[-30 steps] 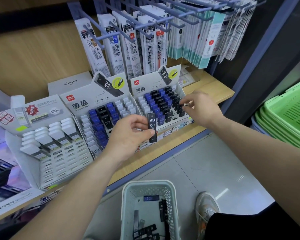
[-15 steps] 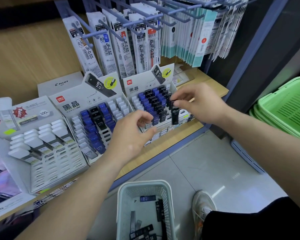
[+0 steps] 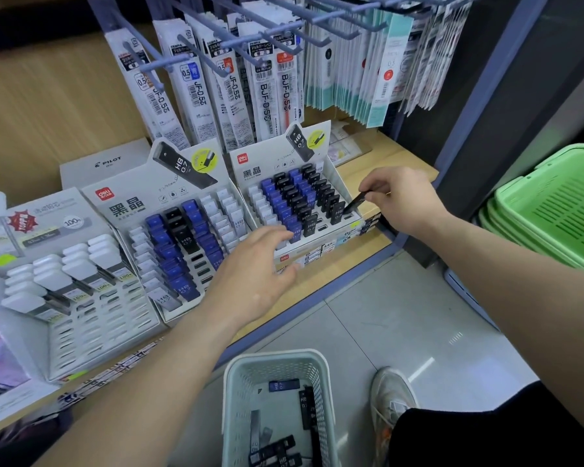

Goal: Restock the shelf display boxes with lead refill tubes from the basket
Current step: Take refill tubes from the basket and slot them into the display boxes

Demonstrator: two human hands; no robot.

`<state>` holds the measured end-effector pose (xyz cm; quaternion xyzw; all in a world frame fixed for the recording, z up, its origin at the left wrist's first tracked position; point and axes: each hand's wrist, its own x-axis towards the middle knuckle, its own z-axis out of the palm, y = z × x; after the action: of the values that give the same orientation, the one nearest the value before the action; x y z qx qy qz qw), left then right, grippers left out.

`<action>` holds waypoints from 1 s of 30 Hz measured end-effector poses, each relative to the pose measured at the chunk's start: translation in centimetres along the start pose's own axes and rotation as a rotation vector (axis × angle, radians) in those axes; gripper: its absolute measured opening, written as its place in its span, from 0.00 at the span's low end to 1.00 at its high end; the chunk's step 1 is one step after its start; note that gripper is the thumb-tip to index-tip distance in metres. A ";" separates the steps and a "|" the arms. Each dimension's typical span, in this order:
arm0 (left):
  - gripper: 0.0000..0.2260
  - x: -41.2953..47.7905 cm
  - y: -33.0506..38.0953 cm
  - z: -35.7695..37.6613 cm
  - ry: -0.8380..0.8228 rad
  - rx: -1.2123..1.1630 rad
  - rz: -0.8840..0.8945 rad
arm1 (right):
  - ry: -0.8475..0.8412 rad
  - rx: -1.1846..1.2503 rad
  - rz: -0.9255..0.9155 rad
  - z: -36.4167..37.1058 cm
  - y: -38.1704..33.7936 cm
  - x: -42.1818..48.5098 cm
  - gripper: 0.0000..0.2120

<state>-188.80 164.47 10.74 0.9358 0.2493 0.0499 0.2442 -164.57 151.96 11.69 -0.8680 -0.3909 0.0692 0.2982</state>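
While the right hand point(image 3: 402, 200) pinches a black lead tube point(image 3: 356, 203) at the front right corner of the right display box point(image 3: 321, 243), the left hand point(image 3: 250, 274) is spread open before its front edge. The basket point(image 3: 273, 357) with more tubes point(image 3: 305, 407) stands below this box.

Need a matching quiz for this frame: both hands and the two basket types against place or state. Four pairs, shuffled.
Column A
1. right hand
2. left hand
3. white basket
4. green baskets

Column B
a. stacked at the far right, off the shelf
b. pinches a black tube at the front right corner of the right display box
c. fingers straight, holds nothing
d. below the shelf edge, loose tubes inside

Pairs: 1-b, 2-c, 3-d, 4-a
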 end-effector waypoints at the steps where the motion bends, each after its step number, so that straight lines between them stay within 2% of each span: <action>1: 0.23 0.0 -0.1 0.0 0.001 -0.002 0.001 | -0.010 -0.013 -0.013 0.0 -0.1 0.0 0.07; 6: 0.21 -0.1 -0.5 0.0 -0.004 0.003 0.017 | -0.080 -0.075 -0.050 0.4 0.0 0.2 0.08; 11: 0.23 -0.1 -0.4 -0.1 -0.026 0.026 0.027 | -0.020 -0.102 -0.045 1.6 -0.4 0.4 0.08; 17: 0.26 -0.4 -0.3 -0.3 -0.038 0.007 0.035 | -0.068 -0.128 -0.032 2.4 -0.6 0.7 0.10; 20: 0.23 -1.0 -0.2 -0.7 -0.002 -0.023 0.051 | -0.045 -0.142 -0.034 1.3 -1.0 0.1 0.14; 23: 0.19 -2.6 -0.4 -1.1 -0.003 -0.046 0.056 | -0.011 -0.104 -0.032 0.6 -1.8 -2.4 0.11; 27: 0.14 -5.6 -1.5 0.3 -0.063 -0.086 0.027 | -0.182 -0.041 -0.010 2.1 -3.1 -7.4 0.10; 30: 0.15 -8.0 -3.0 3.1 -0.199 -0.070 -0.027 | -0.275 -0.012 0.003 5.1 -3.2 -11.5 0.10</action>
<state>-196.47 161.47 6.83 0.9237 0.2344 -0.0379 0.3007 -176.33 147.71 8.09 -0.8528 -0.4270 0.1857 0.2363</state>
